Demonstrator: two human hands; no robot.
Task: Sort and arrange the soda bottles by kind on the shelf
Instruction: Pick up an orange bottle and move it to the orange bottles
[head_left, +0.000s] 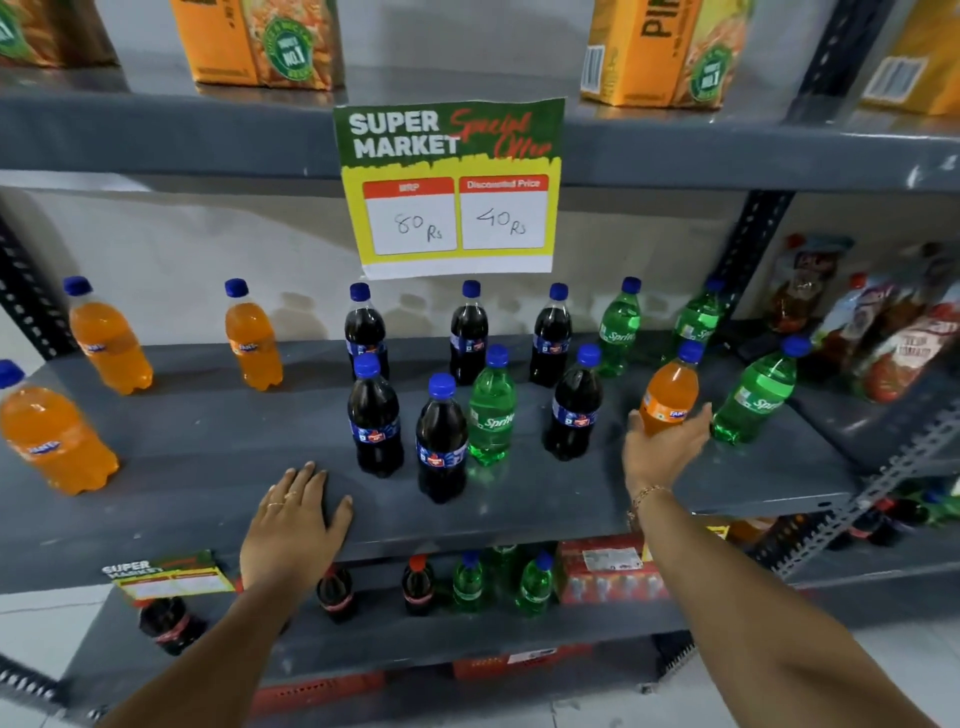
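Soda bottles with blue caps stand on the grey middle shelf (208, 457). Three orange Fanta bottles (106, 338) are on the left side. Several dark cola bottles (375, 415) fill the centre, with one green Sprite bottle (492, 410) among them. More green Sprite bottles (618, 327) stand at the right. My right hand (662, 449) wraps around the base of an orange Fanta bottle (670, 389) standing between cola and Sprite on the right. My left hand (293, 512) lies flat, fingers apart, on the shelf's front edge, holding nothing.
A Super Market price sign (452, 187) hangs from the upper shelf edge. Orange juice cartons (260, 41) stand above. Red sauce pouches (893, 338) lean at the far right. The lower shelf holds cola and green bottles (535, 582) and a red pack (608, 577).
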